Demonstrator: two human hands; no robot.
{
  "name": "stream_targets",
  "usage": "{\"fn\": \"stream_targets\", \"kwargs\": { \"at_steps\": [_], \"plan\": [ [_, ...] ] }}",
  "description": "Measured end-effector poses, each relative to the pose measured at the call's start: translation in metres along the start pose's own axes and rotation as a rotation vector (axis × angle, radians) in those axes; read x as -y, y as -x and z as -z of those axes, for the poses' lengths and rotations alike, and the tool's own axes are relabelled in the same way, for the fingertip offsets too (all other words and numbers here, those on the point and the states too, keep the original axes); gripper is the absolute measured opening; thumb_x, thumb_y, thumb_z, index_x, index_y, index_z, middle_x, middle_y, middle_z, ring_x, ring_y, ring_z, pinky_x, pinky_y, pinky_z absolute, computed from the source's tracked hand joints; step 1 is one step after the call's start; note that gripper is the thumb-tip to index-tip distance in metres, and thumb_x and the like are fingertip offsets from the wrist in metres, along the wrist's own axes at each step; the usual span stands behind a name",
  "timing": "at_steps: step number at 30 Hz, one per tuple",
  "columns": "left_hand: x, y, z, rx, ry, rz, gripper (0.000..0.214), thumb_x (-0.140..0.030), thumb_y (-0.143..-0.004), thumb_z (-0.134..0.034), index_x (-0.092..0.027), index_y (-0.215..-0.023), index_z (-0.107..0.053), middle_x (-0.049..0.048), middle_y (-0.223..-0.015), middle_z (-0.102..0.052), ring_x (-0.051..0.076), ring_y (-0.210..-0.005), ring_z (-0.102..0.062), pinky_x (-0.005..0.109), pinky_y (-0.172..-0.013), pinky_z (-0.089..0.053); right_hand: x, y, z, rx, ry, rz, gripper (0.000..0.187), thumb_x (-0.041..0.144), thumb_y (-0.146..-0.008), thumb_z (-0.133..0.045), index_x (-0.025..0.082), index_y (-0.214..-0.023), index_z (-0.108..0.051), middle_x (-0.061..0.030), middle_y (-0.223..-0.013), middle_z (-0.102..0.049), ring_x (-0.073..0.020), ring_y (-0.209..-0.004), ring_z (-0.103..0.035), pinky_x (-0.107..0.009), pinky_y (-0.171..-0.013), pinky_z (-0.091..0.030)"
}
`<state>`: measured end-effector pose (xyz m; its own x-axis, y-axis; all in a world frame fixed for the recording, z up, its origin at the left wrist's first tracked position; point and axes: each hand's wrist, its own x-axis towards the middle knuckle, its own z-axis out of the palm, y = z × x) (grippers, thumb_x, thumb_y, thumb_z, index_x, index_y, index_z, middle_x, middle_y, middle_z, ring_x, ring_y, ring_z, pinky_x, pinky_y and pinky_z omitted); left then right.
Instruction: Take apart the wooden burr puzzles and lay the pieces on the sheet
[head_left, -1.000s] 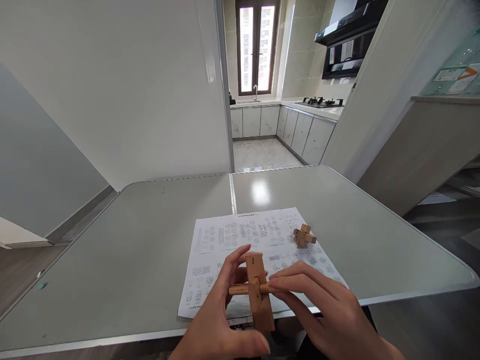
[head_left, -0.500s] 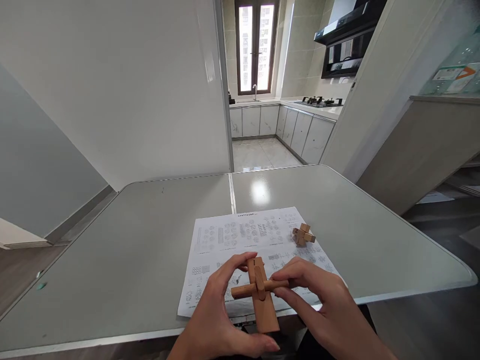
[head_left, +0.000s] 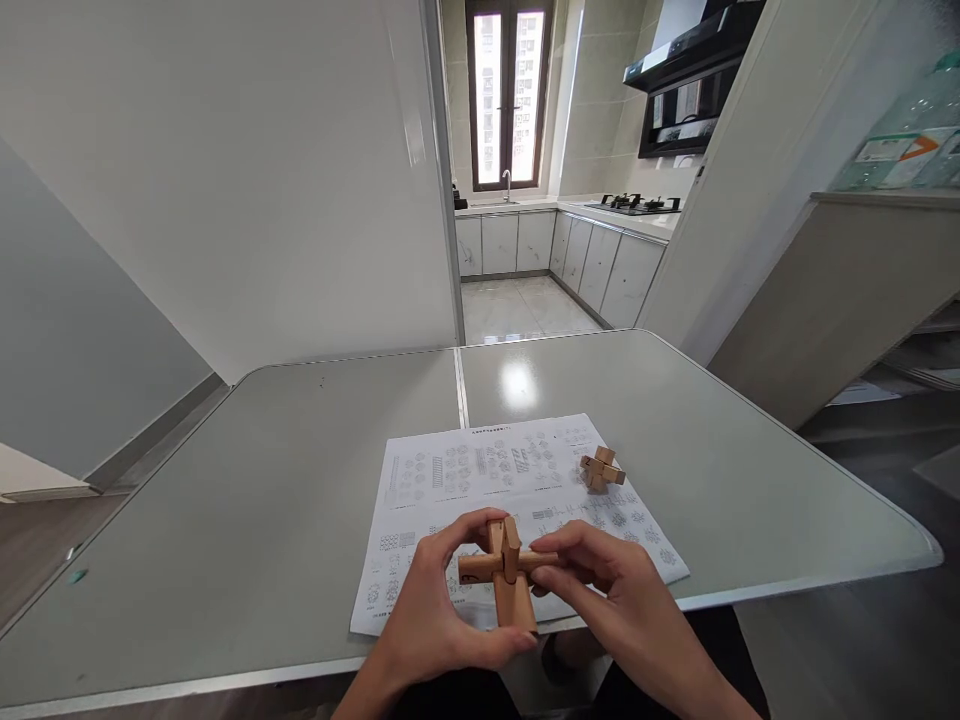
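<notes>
Between my two hands is a wooden burr puzzle (head_left: 513, 598) of crossed bars, held over the table's near edge. My left hand (head_left: 439, 600) grips the long bar by its ends, index finger at the far end and thumb at the near end. The thumb and fingers of my right hand (head_left: 611, 575) pinch the right end of the crossing bar. A third, upright piece stands where the bars meet. Beneath and beyond lies a printed instruction sheet (head_left: 480, 470) with small diagrams. On its right side sits a second, assembled wooden puzzle (head_left: 602, 470), apart from my hands.
The grey-green table (head_left: 247, 520) has a pale metal edge and a seam across it. A small green scrap (head_left: 78, 576) lies near its left edge. Plastic bottles (head_left: 911, 140) stand on a ledge at right. Beyond the doorway is a kitchen with a stove (head_left: 637, 204).
The held puzzle has tilted, so its upright piece stands higher in view and the left bar end faces me more. Both hands still grip it. The view has shifted slightly.
</notes>
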<state>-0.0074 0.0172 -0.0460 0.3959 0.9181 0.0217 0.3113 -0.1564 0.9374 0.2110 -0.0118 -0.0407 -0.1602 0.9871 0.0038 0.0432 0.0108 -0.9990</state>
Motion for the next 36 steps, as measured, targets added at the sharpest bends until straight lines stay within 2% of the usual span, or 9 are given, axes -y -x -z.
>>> {"fn": "stream_targets", "kwargs": {
  "at_steps": [3, 6, 10, 16, 24, 28, 32, 34, 36],
  "plan": [
    [0.001, -0.001, 0.002, 0.031, 0.074, -0.018, 0.077, -0.046, -0.06, -0.087, -0.027, -0.13, -0.063, 0.0075, -0.122, -0.067, 0.036, -0.115, -0.06, 0.051, -0.106, -0.044, 0.0, 0.0, 0.0, 0.052, 0.001, -0.031, 0.021, 0.042, -0.094, -0.069, 0.022, -0.098, -0.067, -0.0036, -0.087, -0.079, -0.0206, -0.082, -0.076, -0.031, -0.078, -0.061],
    [0.002, -0.003, 0.004, 0.049, 0.12, -0.036, 0.072, -0.048, -0.063, -0.083, -0.024, -0.128, -0.063, 0.0077, -0.114, -0.069, 0.034, -0.108, -0.063, 0.046, -0.1, -0.048, 0.001, -0.002, 0.0, 0.081, 0.085, 0.031, 0.019, 0.041, -0.098, -0.064, 0.022, -0.1, -0.067, -0.0032, -0.087, -0.078, -0.019, -0.079, -0.075, -0.029, -0.074, -0.059],
    [0.006, -0.005, 0.004, 0.049, 0.138, -0.056, 0.075, -0.052, -0.064, -0.083, -0.022, -0.129, -0.062, 0.0094, -0.116, -0.068, 0.034, -0.109, -0.062, 0.044, -0.098, -0.049, 0.002, -0.002, 0.0, 0.094, 0.146, 0.101, 0.016, 0.037, -0.1, -0.061, 0.023, -0.1, -0.068, -0.002, -0.092, -0.077, -0.0174, -0.082, -0.075, -0.027, -0.076, -0.058],
    [0.011, -0.006, 0.005, 0.083, 0.169, -0.08, 0.075, -0.053, -0.064, -0.083, -0.022, -0.129, -0.062, 0.0095, -0.114, -0.069, 0.034, -0.109, -0.062, 0.043, -0.098, -0.049, 0.004, -0.001, 0.001, 0.084, 0.128, 0.081, 0.02, 0.039, -0.099, -0.061, 0.021, -0.097, -0.068, -0.0029, -0.087, -0.077, -0.0181, -0.079, -0.074, -0.028, -0.075, -0.058],
    [0.005, -0.01, 0.001, 0.104, 0.27, 0.051, 0.076, -0.07, -0.073, -0.073, -0.018, -0.128, -0.066, 0.0108, -0.11, -0.073, 0.033, -0.102, -0.066, 0.043, -0.094, -0.05, 0.009, -0.007, -0.005, 0.061, 0.056, 0.035, 0.027, 0.045, -0.099, -0.061, 0.02, -0.095, -0.067, -0.0028, -0.083, -0.075, -0.0172, -0.074, -0.072, -0.03, -0.072, -0.058],
    [0.007, -0.012, -0.006, 0.058, 0.411, 0.124, 0.077, -0.077, -0.077, -0.067, -0.016, -0.123, -0.071, 0.0132, -0.109, -0.074, 0.037, -0.106, -0.065, 0.048, -0.096, -0.049, 0.009, -0.013, -0.008, 0.017, -0.042, 0.001, 0.029, 0.049, -0.097, -0.063, 0.021, -0.101, -0.064, -0.001, -0.081, -0.073, -0.0165, -0.072, -0.071, -0.031, -0.073, -0.058],
    [0.005, -0.008, -0.015, -0.035, 0.682, 0.135, 0.067, -0.074, -0.086, -0.06, -0.016, -0.117, -0.075, 0.0139, -0.112, -0.074, 0.037, -0.114, -0.063, 0.051, -0.106, -0.043, 0.007, -0.012, -0.009, -0.027, -0.022, 0.007, 0.03, 0.049, -0.095, -0.067, 0.023, -0.106, -0.06, -0.0017, -0.096, -0.07, -0.0166, -0.084, -0.068, -0.03, -0.078, -0.055],
    [0.004, -0.005, -0.019, -0.093, 0.78, 0.148, 0.063, -0.072, -0.09, -0.057, -0.017, -0.114, -0.076, 0.0137, -0.112, -0.075, 0.037, -0.116, -0.063, 0.05, -0.109, -0.042, 0.005, -0.009, -0.012, 0.008, 0.018, -0.046, 0.031, 0.052, -0.095, -0.065, 0.022, -0.1, -0.06, -0.0012, -0.091, -0.068, -0.0159, -0.081, -0.066, -0.027, -0.069, -0.052],
    [0.005, -0.003, -0.022, -0.119, 0.822, 0.143, 0.065, -0.072, -0.089, -0.057, -0.016, -0.117, -0.074, 0.0146, -0.114, -0.074, 0.038, -0.119, -0.062, 0.05, -0.107, -0.044, 0.002, -0.006, -0.018, 0.122, -0.072, -0.117, 0.036, 0.056, -0.097, -0.061, 0.021, -0.099, -0.06, -0.001, -0.087, -0.066, -0.0144, -0.074, -0.064, -0.024, -0.061, -0.049]
  ]
}}
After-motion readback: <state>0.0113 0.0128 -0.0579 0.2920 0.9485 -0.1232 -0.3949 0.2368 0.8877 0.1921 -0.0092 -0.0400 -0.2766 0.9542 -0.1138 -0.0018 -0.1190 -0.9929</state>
